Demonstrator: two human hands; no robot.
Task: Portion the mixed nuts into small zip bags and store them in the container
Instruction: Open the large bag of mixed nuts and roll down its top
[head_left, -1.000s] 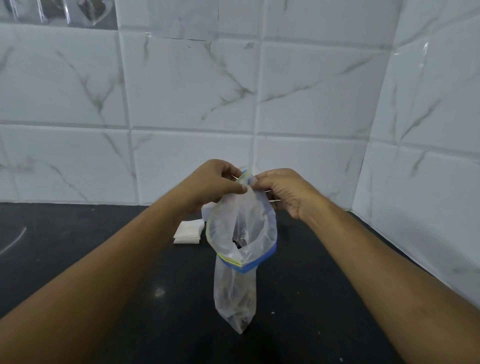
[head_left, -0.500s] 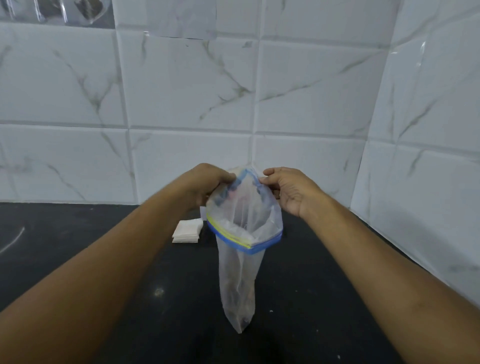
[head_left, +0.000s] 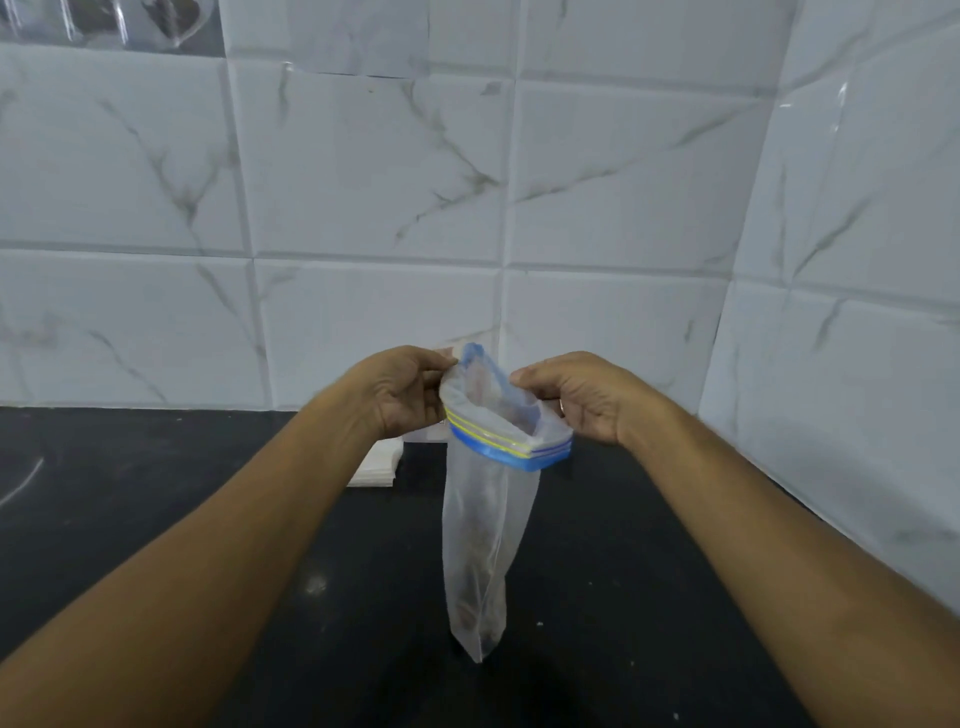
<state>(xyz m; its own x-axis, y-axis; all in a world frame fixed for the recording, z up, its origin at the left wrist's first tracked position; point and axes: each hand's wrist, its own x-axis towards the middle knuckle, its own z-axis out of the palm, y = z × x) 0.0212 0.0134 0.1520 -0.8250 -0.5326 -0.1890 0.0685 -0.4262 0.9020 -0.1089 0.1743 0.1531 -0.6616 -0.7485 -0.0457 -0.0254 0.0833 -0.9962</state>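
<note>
A: Quick one. Both up over the desk (head_left: 156, 493): left hand (head_left: 410, 395) and right hand (head_left: 582, 397), fingers (head_left: 441, 366) of each pinching the rim of the zip bag (head_left: 483, 535). The mouth is pulled open, and the blue-and-yellow zip strip (head_left: 511, 449) is folded down like a collar on the near side.

B: Where's the bag?

A: It hangs between the hands, long and narrow, low corner close to the desk. Touching or not, cannot tell. There are faint brown shapes (head_left: 467, 608) low inside, likely nuts, but too hazy to be sure.

B: Step?

A: My guess is opening the mouth wide for reaching in or pouring. To do it well, pinch right at the rim, spread both sides evenly and hold the bag upright. The film is thin and would collapse if one side slips.

B: Around it?

A: A white stack (head_left: 376, 465) of flat pieces lies on the desk behind the left wrist, maybe the small bags. The tiled wall (head_left: 363, 208) runs behind and to the right. No container in view. Nothing blocks the hands.
</note>
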